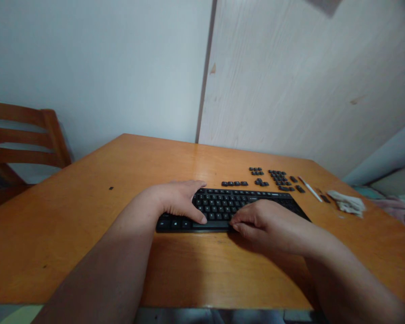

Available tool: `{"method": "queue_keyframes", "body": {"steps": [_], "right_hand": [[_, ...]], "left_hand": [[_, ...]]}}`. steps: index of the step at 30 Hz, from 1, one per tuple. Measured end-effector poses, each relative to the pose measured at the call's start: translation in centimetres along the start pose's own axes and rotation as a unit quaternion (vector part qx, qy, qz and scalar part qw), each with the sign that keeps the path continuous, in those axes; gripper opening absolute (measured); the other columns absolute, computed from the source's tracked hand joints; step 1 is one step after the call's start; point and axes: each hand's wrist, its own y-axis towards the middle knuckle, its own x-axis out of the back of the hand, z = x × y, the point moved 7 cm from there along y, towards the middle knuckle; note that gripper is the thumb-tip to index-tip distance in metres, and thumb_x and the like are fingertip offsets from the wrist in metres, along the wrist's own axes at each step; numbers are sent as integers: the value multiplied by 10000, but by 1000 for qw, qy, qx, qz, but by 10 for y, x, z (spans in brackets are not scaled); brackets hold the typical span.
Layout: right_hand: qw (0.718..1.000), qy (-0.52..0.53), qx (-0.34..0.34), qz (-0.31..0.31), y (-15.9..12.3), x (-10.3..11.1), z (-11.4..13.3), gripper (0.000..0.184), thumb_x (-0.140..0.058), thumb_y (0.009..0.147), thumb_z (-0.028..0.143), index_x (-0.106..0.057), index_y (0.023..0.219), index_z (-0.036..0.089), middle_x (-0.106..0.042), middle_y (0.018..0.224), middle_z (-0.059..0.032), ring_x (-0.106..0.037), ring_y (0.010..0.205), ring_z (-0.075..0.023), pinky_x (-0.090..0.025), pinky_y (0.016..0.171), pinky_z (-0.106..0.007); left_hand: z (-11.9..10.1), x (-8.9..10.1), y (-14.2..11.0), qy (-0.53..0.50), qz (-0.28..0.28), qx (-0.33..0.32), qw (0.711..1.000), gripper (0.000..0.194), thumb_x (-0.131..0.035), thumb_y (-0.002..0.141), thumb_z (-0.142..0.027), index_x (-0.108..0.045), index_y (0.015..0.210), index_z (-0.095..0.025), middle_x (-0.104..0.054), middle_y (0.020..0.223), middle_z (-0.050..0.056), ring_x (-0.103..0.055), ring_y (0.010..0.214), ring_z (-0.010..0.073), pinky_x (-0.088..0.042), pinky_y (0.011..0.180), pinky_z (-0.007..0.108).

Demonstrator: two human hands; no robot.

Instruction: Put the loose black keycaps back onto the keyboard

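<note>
A black keyboard (219,209) lies flat on the wooden table in front of me, with keys in place across its left and middle part. My left hand (180,200) rests across its left end, fingers stretched toward the far edge and thumb extended down to the space bar (212,224). At the right end of that bar, my right hand (256,219) is closed, thumb and fingertips pinched together at the keyboard's near edge. Whatever sits in the pinch is hidden. The right forearm and hand cover much of the keyboard's right part.
Loose black keycaps (234,183) stand in groups behind the keyboard, with more keycaps (278,177) farther right. A white pen-like stick (309,188), a small dark piece (324,198) and a crumpled cloth (347,203) lie at the right. One small dark piece (111,188) is at the left, near a wooden chair (50,135).
</note>
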Motion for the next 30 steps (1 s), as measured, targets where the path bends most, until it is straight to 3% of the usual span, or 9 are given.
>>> {"method": "queue_keyframes", "body": {"steps": [6, 18, 22, 26, 30], "right_hand": [[1000, 11, -5, 5, 0, 0, -1, 263, -471, 906, 195, -609, 682, 194, -570, 652, 24, -439, 583, -107, -295, 588, -249], [1000, 6, -4, 4, 1, 0, -6, 260, -475, 912, 218, -625, 700, 196, -607, 672, 21, -481, 598, -109, -329, 608, -243], [999, 31, -21, -4, -1, 8, -13, 209, -501, 906, 236, -686, 809, 216, -645, 708, 31, -521, 614, -113, -347, 604, -240], [992, 75, -66, -79, -7, 28, -43, 214, -522, 905, 288, -718, 951, 217, -689, 787, 14, -582, 682, -139, -386, 631, -250], [959, 110, -139, -222, -18, 49, -97, 295, -522, 905, 420, -712, 855, 200, -685, 790, -12, -599, 730, -170, -415, 658, -270]], "left_hand": [[3, -1, 1, 0, 0, 1, 1000, 1085, -694, 547, -748, -371, 1474, -287, -444, 1519, 100, -453, 1347, 334, -355, 1106, 423], [1, 0, 0, 11, 4, 16, 1000, 1160, -701, 529, -758, -337, 1504, -245, -419, 1536, 126, -423, 1371, 344, -320, 1138, 435], [-2, 2, -2, 14, 9, 24, 1000, 1206, -674, 531, -798, -289, 1529, -241, -369, 1564, 139, -382, 1398, 351, -287, 1155, 458], [-9, 1, -3, 26, 1, 8, 1000, 1282, -638, 495, -862, -236, 1550, -255, -301, 1599, 131, -278, 1447, 378, -176, 1186, 534], [-18, -5, 0, 51, -25, -23, 998, 1230, -688, 482, -818, -294, 1520, -290, -367, 1565, 121, -292, 1431, 405, -111, 1169, 618]]}}
